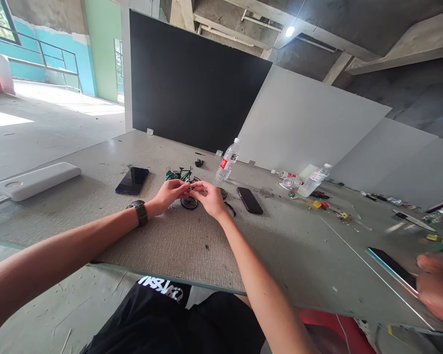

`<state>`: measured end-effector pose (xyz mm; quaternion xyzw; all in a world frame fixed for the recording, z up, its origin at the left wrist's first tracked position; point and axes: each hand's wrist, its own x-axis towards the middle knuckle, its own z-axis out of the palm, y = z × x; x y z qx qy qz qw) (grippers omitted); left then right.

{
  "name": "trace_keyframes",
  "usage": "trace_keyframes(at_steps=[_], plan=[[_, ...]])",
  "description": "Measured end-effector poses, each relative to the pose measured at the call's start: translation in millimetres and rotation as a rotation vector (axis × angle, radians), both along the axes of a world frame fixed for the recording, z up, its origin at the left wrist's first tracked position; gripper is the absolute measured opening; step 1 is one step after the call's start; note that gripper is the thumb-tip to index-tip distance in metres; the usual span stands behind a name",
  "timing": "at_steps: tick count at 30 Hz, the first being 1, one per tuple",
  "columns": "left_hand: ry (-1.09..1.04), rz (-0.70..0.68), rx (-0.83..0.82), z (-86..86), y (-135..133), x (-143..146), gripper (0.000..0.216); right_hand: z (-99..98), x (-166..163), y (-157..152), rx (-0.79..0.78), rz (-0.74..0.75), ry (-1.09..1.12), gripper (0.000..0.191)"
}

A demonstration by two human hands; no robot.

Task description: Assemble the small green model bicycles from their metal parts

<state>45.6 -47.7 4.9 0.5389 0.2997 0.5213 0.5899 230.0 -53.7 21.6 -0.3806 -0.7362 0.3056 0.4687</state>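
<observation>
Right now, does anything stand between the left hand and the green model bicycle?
Nothing visible does: the green model bicycle is just beyond the left hand. The right hand is beside the left, fingertips close together, and a black wheel shows on their near side.

My left grip [169, 193] and right grip [210, 197] partly hid a dark piece [190, 188] too small to identify; the right edge cut off a co-worker's blurred hand [438, 289].

The toy bicycle frame [178, 173] is green, the wheel [189, 202] black.
</observation>
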Motion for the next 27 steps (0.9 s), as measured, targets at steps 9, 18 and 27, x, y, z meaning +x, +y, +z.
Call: trace_keyframes(at_steps=[9, 18, 27], plan=[[0.048, -0.003, 0.03, 5.1, -4.5, -0.9, 0.04, -3.2, 11.1, 7.2, -0.054, 0.026, 0.057, 0.035], [0.105, 0.051, 0.086, 7.3, -4.8, -2.0, 0.036, -2.6, 12.2, 10.1, -0.054, -0.001, 0.117, 0.039], [0.1, 0.051, 0.094, 9.1, -6.7, -1.4, 0.038, -3.2, 13.1, 11.9, -0.075, -0.022, 0.138, 0.042]])
